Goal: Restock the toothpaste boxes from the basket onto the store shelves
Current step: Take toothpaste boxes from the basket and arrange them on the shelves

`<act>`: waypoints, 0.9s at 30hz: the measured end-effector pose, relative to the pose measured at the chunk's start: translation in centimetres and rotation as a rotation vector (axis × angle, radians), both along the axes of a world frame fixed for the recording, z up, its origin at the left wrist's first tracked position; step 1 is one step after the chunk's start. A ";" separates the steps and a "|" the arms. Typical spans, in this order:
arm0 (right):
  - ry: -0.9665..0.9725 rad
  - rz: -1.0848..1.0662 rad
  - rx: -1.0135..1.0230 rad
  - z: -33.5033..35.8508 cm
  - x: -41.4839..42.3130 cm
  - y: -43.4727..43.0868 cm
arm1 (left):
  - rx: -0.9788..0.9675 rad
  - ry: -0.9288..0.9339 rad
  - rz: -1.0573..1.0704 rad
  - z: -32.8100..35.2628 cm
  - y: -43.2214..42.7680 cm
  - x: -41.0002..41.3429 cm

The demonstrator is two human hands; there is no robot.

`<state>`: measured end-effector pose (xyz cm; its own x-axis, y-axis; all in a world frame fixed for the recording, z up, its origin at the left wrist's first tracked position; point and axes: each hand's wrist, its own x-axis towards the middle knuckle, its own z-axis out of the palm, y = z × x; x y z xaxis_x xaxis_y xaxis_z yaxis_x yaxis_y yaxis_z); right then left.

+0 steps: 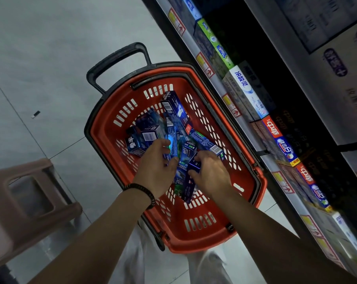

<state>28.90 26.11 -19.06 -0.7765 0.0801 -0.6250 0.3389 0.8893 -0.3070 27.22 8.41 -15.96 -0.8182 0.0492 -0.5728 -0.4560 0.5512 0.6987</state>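
A red shopping basket (pixel 202 240) with a black handle stands on the floor below me. Several dark blue toothpaste boxes (pixel 175 111) lie jumbled inside it. My left hand (pixel 156 171), with a bead bracelet on the wrist, curls its fingers round a blue box (pixel 172 148) in the pile. My right hand (pixel 211 175) grips a dark blue box (pixel 188 187) that lies lengthwise toward me. Store shelves (pixel 253 128) run along the right, holding rows of toothpaste boxes.
A brown plastic stool (pixel 28 199) stands at the left on the grey tiled floor. The shelf edge carries red and yellow price tags (pixel 205 65). White, green and red boxes (pixel 249 91) line the lower shelf. My light trousers show beneath the basket.
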 end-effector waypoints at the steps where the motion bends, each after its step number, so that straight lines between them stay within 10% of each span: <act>1: 0.003 -0.009 0.000 0.1 0.2 0.0 | -0.005 0.004 -0.007 0.1 0.0 0.0; 27: 0.177 -0.323 -0.154 15.3 -0.6 5.1 | -0.066 0.065 -0.074 11.6 -0.1 -4.0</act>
<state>28.31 31.24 -3.72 -0.8235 0.2542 -0.5072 0.5236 0.6846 -0.5070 23.19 8.33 -4.39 -0.8492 0.0749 -0.5227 -0.3673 0.6274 0.6866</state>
